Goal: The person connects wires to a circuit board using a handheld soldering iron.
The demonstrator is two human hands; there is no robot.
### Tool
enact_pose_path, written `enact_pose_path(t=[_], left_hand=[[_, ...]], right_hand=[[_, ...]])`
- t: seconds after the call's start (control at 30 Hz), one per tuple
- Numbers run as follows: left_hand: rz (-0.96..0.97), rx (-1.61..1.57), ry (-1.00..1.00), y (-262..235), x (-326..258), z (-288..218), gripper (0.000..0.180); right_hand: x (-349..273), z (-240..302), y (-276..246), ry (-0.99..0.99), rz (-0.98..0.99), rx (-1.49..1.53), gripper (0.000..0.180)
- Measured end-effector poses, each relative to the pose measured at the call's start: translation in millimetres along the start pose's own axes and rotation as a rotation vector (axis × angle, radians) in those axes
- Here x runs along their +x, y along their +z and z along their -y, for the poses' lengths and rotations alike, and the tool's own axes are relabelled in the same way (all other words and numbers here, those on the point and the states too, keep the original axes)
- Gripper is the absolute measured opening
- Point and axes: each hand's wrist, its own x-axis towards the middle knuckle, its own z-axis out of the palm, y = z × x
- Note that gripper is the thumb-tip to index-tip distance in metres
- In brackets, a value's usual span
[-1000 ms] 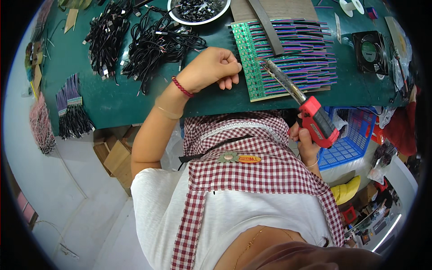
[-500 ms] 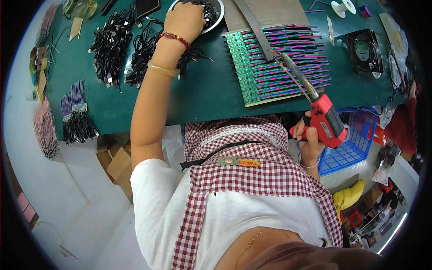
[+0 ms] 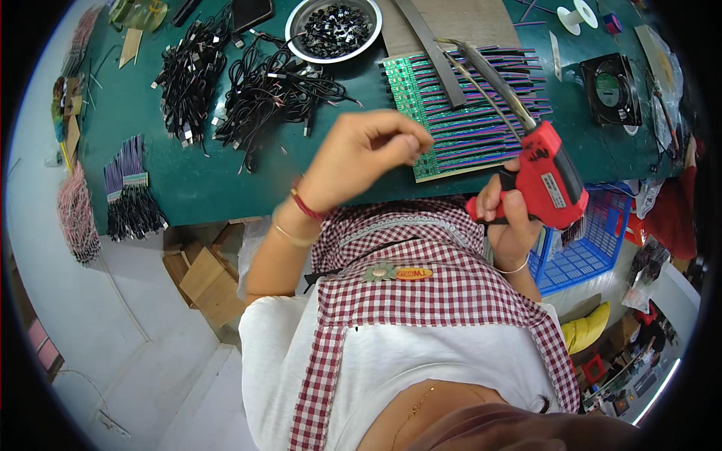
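My right hand (image 3: 511, 225) is wrapped round the red handle of a soldering gun (image 3: 553, 177). The gun's metal barrel points up and away, its tip above a row of green circuit boards (image 3: 410, 98) with dark coloured wires running off to the right. A flat metal bar (image 3: 432, 56) lies across the boards. My left hand (image 3: 368, 154) is over the table's front part, just left of the boards. Its fingers are curled in and pinched; whatever they hold is too small or hidden to make out. Beyond it sits a metal bowl (image 3: 292, 43) of small black parts.
Bundles of black USB cables (image 3: 192, 83) and loose black cables (image 3: 263, 98) lie left of the bowl. Wired strips (image 3: 131, 184) hang at the table's left front edge. A cooling fan (image 3: 611, 89) and white spool (image 3: 577, 16) are at the right; a blue crate (image 3: 583, 248) stands below.
My left hand has come back from the bowl toward me and to the right, beside the boards. The soldering gun in my right hand has risen slightly, its tip farther from me.
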Motion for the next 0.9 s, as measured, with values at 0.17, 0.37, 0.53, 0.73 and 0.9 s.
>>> enact_pose_path(t=[0.17, 0.37, 0.53, 0.73, 0.9], left_hand=[[-0.109, -0.288, 0.000, 33, -17, 6, 0.010], [-0.197, -0.010, 0.287, 52, -25, 17, 0.008], [-0.217, 0.230, 0.292, 52, -28, 7, 0.010], [-0.114, 0.494, 0.091, 42, -32, -2, 0.005], [-0.043, 0.016, -0.295, -1, -5, 26, 0.010]], right_hand=[[5, -2, 23, 0.048, 0.022, -0.215, 0.038], [5, -1, 32, 0.085, 0.019, -0.351, 0.042], [5, 0, 23, 0.147, 0.125, -0.388, 0.040], [3, -7, 22, 0.114, 0.178, -0.629, 0.015], [-1, -5, 4, 0.087, 0.118, -0.597, 0.025]])
